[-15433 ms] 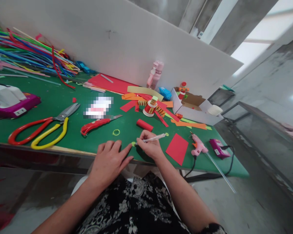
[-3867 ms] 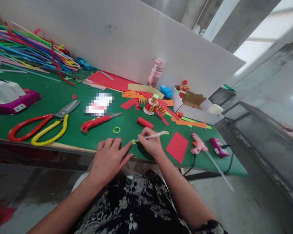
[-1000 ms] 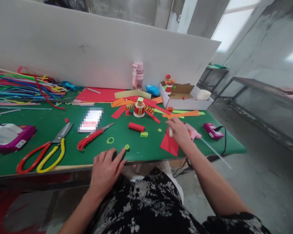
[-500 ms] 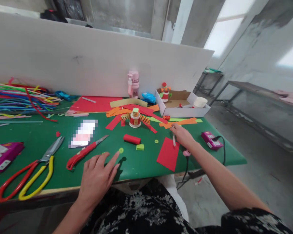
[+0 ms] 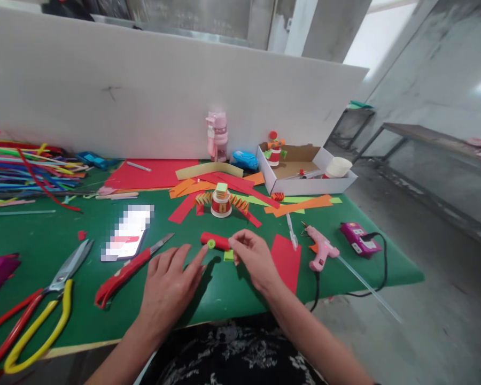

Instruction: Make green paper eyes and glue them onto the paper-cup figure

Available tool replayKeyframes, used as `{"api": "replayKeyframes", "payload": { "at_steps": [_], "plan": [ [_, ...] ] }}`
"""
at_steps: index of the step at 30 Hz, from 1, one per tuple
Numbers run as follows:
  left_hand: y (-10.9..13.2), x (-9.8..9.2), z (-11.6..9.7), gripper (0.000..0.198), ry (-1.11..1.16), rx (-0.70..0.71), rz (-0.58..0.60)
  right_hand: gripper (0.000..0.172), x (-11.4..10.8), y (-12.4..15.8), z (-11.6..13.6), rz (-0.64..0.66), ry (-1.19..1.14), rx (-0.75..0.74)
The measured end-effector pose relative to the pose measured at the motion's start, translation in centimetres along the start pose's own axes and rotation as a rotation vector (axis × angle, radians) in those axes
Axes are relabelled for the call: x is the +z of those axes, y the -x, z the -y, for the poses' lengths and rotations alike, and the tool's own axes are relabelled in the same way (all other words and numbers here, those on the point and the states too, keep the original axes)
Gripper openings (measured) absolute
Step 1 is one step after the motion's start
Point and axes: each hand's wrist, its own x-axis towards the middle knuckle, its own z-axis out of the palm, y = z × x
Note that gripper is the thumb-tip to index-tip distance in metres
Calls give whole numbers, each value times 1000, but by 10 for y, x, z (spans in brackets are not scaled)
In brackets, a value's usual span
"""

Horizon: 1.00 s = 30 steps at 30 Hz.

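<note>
A red paper roll [image 5: 214,240] lies in front of the decorated paper cup [image 5: 221,205], which has folded orange and yellow strips at its sides. My right hand [image 5: 256,256] has its thumb and fingers closed at the roll's right end. Beneath them a folded light-green paper piece [image 5: 228,256] partly shows. My left hand [image 5: 172,280] is open, index finger stretched out. At that fingertip sits a small green paper disc [image 5: 211,244], overlapping the roll in view. A white pen [image 5: 292,231] lies partly across the red paper sheet [image 5: 286,262].
A pink glue gun [image 5: 320,248] with its glue stick and cord lies at right. Large scissors [image 5: 60,286], a red-handled knife [image 5: 132,270] and a phone [image 5: 128,232] occupy the left. Paper strips, a pink bottle [image 5: 217,136] and a white box [image 5: 304,184] stand or lie behind.
My right hand has left the white pen and moved left to the red roll. My left hand has brought the green disc up beside the roll. The view has shifted slightly.
</note>
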Motion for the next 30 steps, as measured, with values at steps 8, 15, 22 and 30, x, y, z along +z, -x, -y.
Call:
{"api": "replayKeyframes", "payload": {
  "at_steps": [8,15,22,30],
  "plan": [
    [-3,4,-2,30,17,97,-32,14,12,-4,-16,1,-150,156],
    [-2,10,-3,26,206,66,-99,14,9,0,-20,-46,-172,190],
    [-3,11,-2,14,707,-275,-48,14,8,14,-23,17,-133,231],
    [-40,38,44,36,702,-676,509,16,-8,5,-25,-179,-85,141]
  ]
}}
